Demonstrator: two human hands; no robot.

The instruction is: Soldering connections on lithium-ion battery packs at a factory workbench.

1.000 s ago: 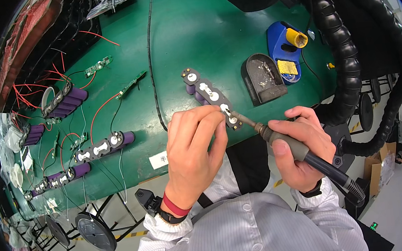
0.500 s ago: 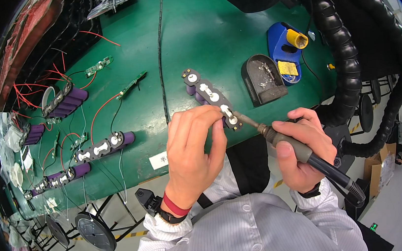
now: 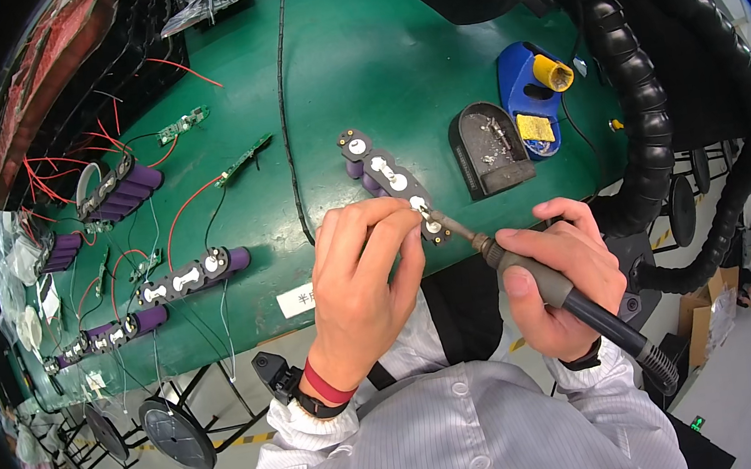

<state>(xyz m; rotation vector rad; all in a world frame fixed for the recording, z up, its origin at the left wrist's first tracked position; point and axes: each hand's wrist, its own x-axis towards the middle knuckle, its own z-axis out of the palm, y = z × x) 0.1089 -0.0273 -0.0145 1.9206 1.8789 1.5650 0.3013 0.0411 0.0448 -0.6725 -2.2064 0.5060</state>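
Observation:
A purple battery pack (image 3: 378, 177), a row of several cells under a black holder with white metal strips, lies slantwise on the green bench in front of me. My left hand (image 3: 358, 283) is over its near end, thumb and fingertips pinched together beside the strip; whatever they pinch is too small to make out. My right hand (image 3: 571, 282) is closed around the thick grip of a soldering iron (image 3: 543, 278). The iron's tip points up and left and meets the near end of the pack, close to my left fingertips.
Right of the pack stand a black scrap tray (image 3: 486, 148) and a blue iron stand (image 3: 520, 79) with a yellow sponge. Thick black hoses (image 3: 633, 94) rise beyond. More battery packs (image 3: 186, 279) and wired circuit boards (image 3: 244, 160) lie at left. A black cable (image 3: 286, 106) crosses the bench.
The iron's tip has shifted slightly up and left along the pack, nearer to my left fingertips. The black cable on the bench has slid a little left.

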